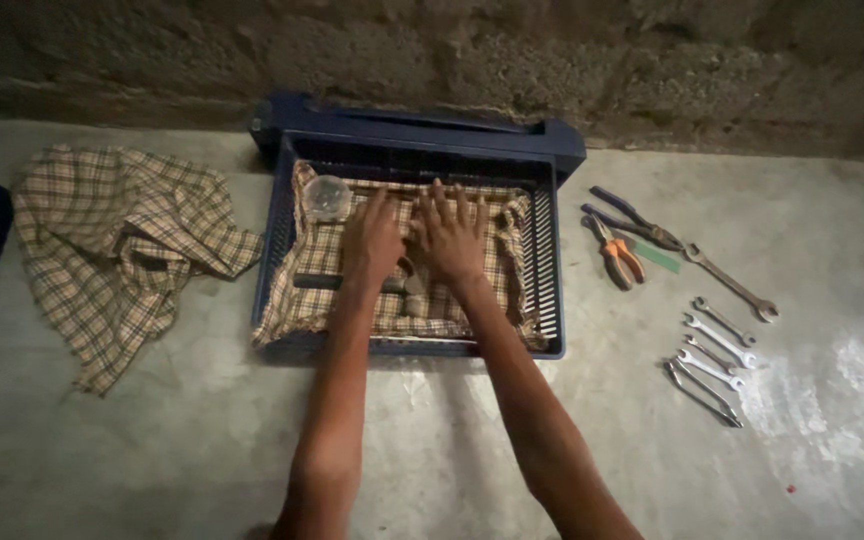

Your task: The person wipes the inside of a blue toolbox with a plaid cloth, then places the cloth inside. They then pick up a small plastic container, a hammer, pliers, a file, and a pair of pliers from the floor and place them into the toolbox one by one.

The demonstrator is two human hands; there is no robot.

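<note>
Crate (548, 250): blue, slatted, set at the middle of the floor's (202, 450) far edge against a rough wall (652, 60). It was lined with a checked cloth (312, 290).

Left hand (372, 240): laid flat on the cloth in the crate, fingers (377, 205) released and spread, nothing grasped.

Right hand (450, 238): laid flat just beside the left hand, touching it, fingers (452, 200) likewise released and spread on the cloth.

Clear jar (327, 197): seen in the crate's far left corner, near the left hand.

Dark tool (317, 282): lain on the cloth under the left wrist; its kind could not be told.

Second checked cloth (117, 250): crumpled on the floor, left of the crate, towards the left edge.

Pliers (617, 255): orange-handled, placed right of the crate, beside a dark-handled pair (627, 215).

Spanners (717, 345): several, laid in a row further right, with one long spanner (732, 282) above them.
</note>
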